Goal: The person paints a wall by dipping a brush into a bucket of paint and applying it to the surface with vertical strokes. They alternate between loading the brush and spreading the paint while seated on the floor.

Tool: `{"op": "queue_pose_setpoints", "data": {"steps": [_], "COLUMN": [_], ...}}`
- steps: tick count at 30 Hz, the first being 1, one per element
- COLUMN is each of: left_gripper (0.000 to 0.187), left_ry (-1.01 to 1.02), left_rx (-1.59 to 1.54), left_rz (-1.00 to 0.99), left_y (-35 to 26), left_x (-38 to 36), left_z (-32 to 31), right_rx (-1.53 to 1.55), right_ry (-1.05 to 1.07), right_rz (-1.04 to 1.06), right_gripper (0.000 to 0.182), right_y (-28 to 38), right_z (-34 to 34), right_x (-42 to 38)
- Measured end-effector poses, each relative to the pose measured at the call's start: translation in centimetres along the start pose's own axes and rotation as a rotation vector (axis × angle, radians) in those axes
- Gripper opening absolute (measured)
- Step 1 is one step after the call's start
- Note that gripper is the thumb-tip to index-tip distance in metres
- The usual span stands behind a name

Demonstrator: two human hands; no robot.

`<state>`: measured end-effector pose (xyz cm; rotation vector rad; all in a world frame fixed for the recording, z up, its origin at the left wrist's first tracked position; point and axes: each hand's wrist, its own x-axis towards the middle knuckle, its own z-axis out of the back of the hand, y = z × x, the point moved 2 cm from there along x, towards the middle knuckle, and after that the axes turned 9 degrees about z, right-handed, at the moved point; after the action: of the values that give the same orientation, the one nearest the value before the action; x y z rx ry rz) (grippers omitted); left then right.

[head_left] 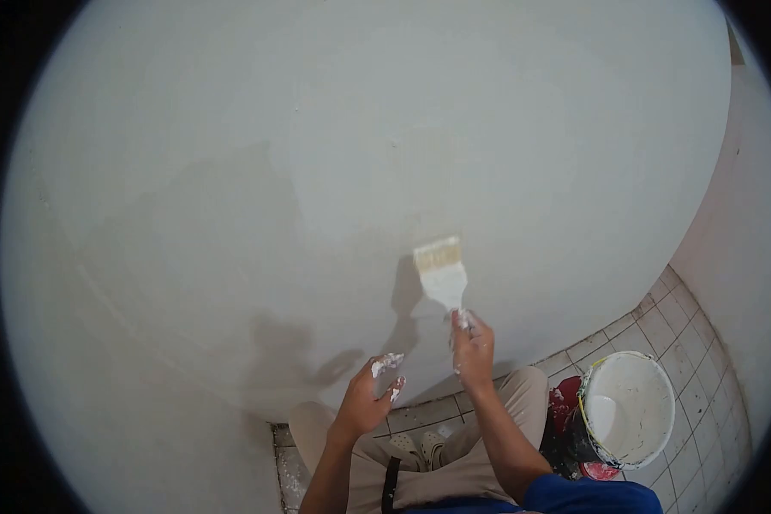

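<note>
My right hand (474, 347) is closed round the handle of a wide flat paintbrush (444, 276). The brush points up, its pale bristles at the wall (505, 163) in front of me, and its ferrule is coated white. Lower and to the left, my left hand (372, 396) is held up with thumb and fingers apart, nothing between them. White paint smears the fingertips of both hands. Patches of slightly different tone and my shadow show on the wall around the brush.
A paint bucket (651, 364) with white paint inside and drips down its side stands at my right on the tiled floor (690, 403). Red, paint-splashed material (565, 401) sits beside it. My bent knees (527, 398) are close to the wall. Another wall (745, 180) rises at the far right.
</note>
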<state>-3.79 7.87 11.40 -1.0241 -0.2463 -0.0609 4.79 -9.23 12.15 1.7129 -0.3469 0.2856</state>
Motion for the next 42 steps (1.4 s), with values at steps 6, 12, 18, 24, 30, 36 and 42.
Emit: {"op": "queue_pose_setpoints", "data": {"steps": [6, 12, 18, 24, 30, 36, 42], "left_gripper": [0.031, 0.031, 0.031, 0.031, 0.031, 0.032, 0.029], "left_ry": [-0.003, 0.039, 0.016, -0.019, 0.015, 0.016, 0.079], "left_rx": [-0.031, -0.045, -0.047, -0.017, -0.031, -0.07, 0.009], "left_rz": [0.007, -0.001, 0.019, -0.023, -0.02, 0.048, 0.072], "left_y": [-0.3, -0.3, 0.1, 0.8, -0.3, 0.8, 2.1], "left_x": [0.1, 0.2, -0.2, 0.0, 0.0, -0.7, -1.3], "left_z": [-0.7, -1.6, -0.9, 0.7, 0.1, -0.2, -0.4], "right_rx": [-0.199, -0.305, 0.18, 0.142, 0.483, 0.4, 0.384], "right_ry": [-0.048, -0.07, 0.107, 0.115, 0.166, 0.116, 0.064], "right_rz": [0.452, 0.646, 0.07, 0.127, 0.202, -0.035, -0.288], "right_gripper": [0.018, 0.018, 0.022, 0.017, 0.019, 0.018, 0.02], "right_y": [8.5, 10.7, 2.6, -1.5, 10.3, 3.5, -0.4], "right_z": [-1.3, -4.9, -7.2, -4.6, -8.8, -10.0, -6.2], "right_x": [5.2, 7.5, 4.4, -0.5, 6.6, 3.5, -2.2]}}
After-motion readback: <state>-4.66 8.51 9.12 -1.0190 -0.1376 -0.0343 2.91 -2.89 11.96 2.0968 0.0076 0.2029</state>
